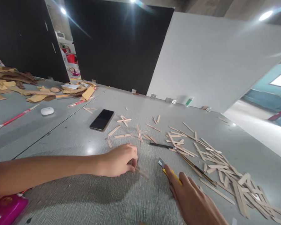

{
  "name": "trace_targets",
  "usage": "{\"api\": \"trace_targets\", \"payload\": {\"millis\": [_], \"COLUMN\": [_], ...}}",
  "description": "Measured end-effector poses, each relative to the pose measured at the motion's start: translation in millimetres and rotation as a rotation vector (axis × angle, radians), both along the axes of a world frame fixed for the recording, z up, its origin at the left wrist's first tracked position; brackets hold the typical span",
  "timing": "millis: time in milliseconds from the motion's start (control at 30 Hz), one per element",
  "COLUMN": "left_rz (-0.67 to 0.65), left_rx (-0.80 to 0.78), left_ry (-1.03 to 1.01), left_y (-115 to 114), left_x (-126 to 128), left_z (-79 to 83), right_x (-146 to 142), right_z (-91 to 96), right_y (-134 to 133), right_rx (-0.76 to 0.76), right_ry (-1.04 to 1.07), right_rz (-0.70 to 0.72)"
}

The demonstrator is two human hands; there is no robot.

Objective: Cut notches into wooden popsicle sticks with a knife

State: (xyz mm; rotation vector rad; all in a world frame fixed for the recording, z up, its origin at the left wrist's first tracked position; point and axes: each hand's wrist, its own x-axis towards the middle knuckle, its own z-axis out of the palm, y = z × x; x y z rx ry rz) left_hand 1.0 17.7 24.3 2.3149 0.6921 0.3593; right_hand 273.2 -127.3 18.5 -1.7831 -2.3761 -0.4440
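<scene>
My left hand (pixel 119 160) is closed over the table, pinching a small wooden stick (pixel 143 172) whose free end points right and is smeared by motion. In my right hand (pixel 192 198) is a yellow utility knife (pixel 164 167), its blade tip pointing up and left. A short gap separates the blade from the stick. Cut pieces of wooden sticks (pixel 123 136) lie scattered just beyond my left hand. Past the knife rests a black pen-like tool (pixel 161 145), its tip near more sticks.
A loose pile of wooden sticks (pixel 224 168) spreads along the right. A phone (pixel 102 120), a white earbud case (pixel 47 111) and a red-striped stick (pixel 16 118) lie left. Brown scraps (pixel 11 82) fill the far left. A magenta object (pixel 10 207) sits below my left forearm. Upright panels (pixel 117 47) stand behind.
</scene>
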Motion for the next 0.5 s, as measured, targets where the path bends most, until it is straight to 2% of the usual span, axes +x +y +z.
{"api": "trace_targets", "payload": {"millis": [67,133,267,333,400,500], "left_rz": [0.010,0.007,-0.023,0.004,0.015,-0.016], "left_rx": [-0.047,-0.111,-0.254,-0.465,-0.578,-0.687], "left_ry": [-0.005,-0.022,-0.095,-0.205,-0.251,-0.302], "left_y": [-4,-10,-25,-33,-40,-48], "left_x": [-1,-2,-6,-10,-16,-24], "left_z": [7.8,20.4,57.2,75.8,90.8,103.5], "right_x": [-4,-17,-52,-66,-74,-80], "right_z": [3.7,16.8,57.5,75.9,90.2,104.5], "right_y": [6,10,14,15,17,18], "right_rx": [0.059,0.045,-0.227,-0.344,-0.402,-0.389], "right_ry": [0.006,0.155,0.726,0.933,1.063,1.151], "right_rz": [0.041,0.082,0.144,0.128,0.105,0.087]}}
